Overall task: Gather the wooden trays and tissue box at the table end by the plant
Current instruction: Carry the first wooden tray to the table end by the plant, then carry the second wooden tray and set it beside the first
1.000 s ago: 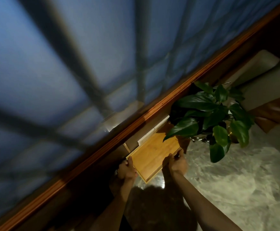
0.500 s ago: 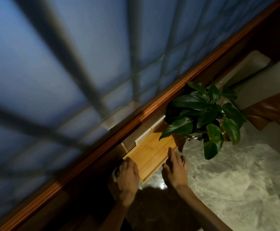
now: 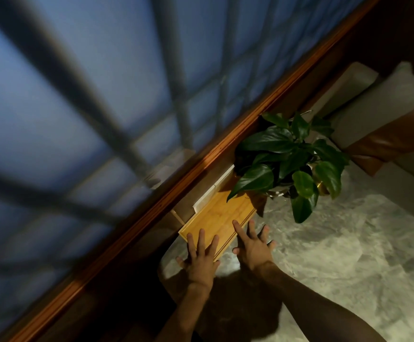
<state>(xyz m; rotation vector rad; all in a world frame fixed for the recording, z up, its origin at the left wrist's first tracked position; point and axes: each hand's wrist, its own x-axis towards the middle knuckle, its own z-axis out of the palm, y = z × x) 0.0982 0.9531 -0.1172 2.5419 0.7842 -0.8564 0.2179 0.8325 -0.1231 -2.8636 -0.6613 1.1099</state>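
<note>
A light wooden tray [image 3: 219,217] lies flat on the marble table [image 3: 324,255], pushed against the wooden sill beside the green potted plant [image 3: 292,156]. A white box-like edge [image 3: 210,192], perhaps the tissue box, shows between the tray and the sill. My left hand [image 3: 201,255] rests open with spread fingers over the tray's near corner. My right hand [image 3: 254,245] hovers open at the tray's right edge, with its index finger on the wood. Neither hand grips anything.
A brown wooden sill [image 3: 201,169] runs diagonally under a dim blue window. Cream and brown seat cushions [image 3: 386,124] stand beyond the plant. The plant's leaves overhang the tray's far end.
Both hands have let go of the tray's near end and opened flat, fingers spread. The tray stays by the plant.
</note>
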